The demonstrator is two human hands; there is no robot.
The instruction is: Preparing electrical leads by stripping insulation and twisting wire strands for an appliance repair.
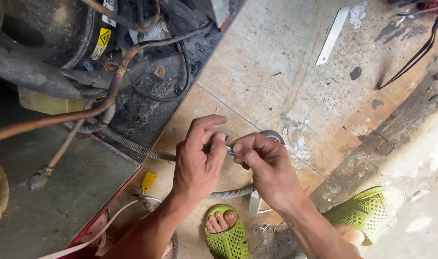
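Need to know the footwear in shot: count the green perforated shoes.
2: one green perforated shoe at bottom centre, toes showing, below the hands; the other at lower right.

Single head-worn view, looking steeply down — close over the tiled floor (276, 62)

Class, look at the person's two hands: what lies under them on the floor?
Under the left hand and right hand, a grey ribbed hose crosses the tan floor tiles. A grey tape roll peeks out behind the right hand; the hands cover the hose's middle stretch.
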